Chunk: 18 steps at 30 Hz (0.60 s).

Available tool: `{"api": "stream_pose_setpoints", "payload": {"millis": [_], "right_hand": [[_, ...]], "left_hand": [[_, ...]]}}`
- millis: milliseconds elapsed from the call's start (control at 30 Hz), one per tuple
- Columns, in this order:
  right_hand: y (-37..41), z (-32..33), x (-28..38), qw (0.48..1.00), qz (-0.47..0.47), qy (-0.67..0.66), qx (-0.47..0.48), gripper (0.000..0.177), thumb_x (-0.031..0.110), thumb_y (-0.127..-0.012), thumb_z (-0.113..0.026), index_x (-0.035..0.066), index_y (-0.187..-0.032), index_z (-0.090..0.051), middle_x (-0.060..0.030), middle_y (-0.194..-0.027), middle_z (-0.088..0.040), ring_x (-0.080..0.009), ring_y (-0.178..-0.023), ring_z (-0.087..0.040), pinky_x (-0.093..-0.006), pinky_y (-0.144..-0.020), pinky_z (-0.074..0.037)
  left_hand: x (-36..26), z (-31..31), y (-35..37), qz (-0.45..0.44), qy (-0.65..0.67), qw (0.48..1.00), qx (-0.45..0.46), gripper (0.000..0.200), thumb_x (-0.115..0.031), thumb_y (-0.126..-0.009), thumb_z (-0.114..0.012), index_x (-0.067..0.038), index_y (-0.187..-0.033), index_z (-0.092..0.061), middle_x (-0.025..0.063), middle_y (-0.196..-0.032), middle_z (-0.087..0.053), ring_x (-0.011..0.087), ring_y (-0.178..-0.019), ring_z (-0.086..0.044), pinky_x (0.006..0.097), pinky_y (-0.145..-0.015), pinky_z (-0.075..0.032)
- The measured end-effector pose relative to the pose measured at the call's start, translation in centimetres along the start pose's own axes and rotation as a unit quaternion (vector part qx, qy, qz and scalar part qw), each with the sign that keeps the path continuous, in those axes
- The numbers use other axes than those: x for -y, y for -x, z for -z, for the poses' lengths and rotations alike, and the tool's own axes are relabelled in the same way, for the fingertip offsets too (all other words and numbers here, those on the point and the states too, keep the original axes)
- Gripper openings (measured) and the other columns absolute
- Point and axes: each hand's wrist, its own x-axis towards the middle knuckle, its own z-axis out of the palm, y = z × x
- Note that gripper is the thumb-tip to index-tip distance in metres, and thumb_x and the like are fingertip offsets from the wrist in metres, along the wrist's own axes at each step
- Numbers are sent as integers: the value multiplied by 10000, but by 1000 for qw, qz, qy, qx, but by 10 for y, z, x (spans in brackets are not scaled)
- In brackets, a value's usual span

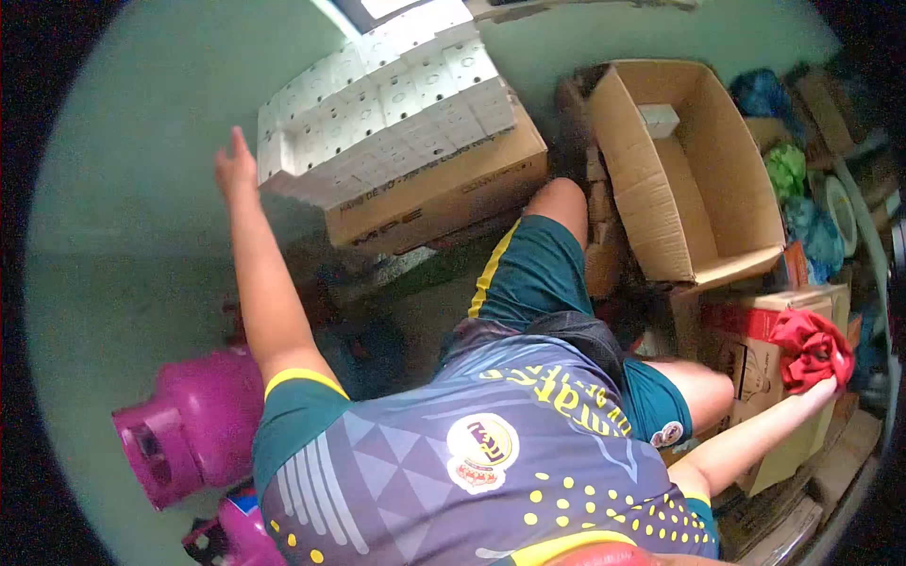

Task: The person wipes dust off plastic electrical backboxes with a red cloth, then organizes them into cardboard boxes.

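Note:
My left hand [236, 170] reaches out beside the left end of a stack of small white boxes [387, 99], its fingers stretched and apart. The boxes stand in stepped rows, many with a small dark spot and a circle on the face. They rest on a printed brown carton [439, 193]. On the other side, my right hand [828, 385] is closed on a bunched red cloth [812, 351], which hides most of the fingers. The cloth hangs over a taped cardboard box [755, 363].
An open cardboard box [714, 189] holds one small white box [659, 120]. Green and blue plastic bags lie beyond it, by a tape roll [838, 215]. A pink gas cylinder [208, 415] stands at lower left, with another pink one [247, 533] below. A wall runs along the left.

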Motion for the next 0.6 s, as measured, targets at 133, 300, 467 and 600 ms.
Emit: {"api": "stream_pose_setpoints", "payload": {"millis": [133, 300, 467, 600], "right_hand": [[-14, 32, 2, 965, -73, -225, -111, 539, -72, -775, -680, 69, -1295, -672, -161, -1267, -668, -295, -1142, -646, -409, -1000, -518], [-11, 38, 61, 935, -95, -188, 285, 432, 33, -896, -619, 107, -1320, -645, -222, -1406, -546, -347, -1355, -468, -429, -1166, -326], [-8, 58, 87, 973, -73, -214, 54, 600, 229, -965, -671, 92, -1497, -429, -184, -1543, -424, -364, -1450, -367, -454, -1203, -273], [12, 25, 69, 944, -196, -105, 245, 688, 391, -901, -744, 44, -1438, -492, -203, -1555, -404, -392, -1441, -370, -473, -1185, -304]], "left_hand": [[-99, 34, 68, -247, 78, 966, 9, 843, -670, -935, -552, 5, -1437, -502, 249, -1460, -492, 378, -1377, -451, 499, -1151, -341], [-244, 25, 228, -429, 176, 858, 222, 606, -515, -962, -621, -63, -1366, -597, 168, -1333, -629, 288, -1274, -559, 404, -1115, -387], [-358, -63, 362, -564, 243, 672, 414, 419, -358, -908, -715, -36, -1174, -687, 191, -1132, -702, 350, -1084, -667, 410, -942, -517], [-447, -213, 446, -642, 156, 606, 444, 588, -453, -868, -723, -49, -1286, -630, 204, -1214, -668, 360, -1125, -650, 439, -967, -522]]}}
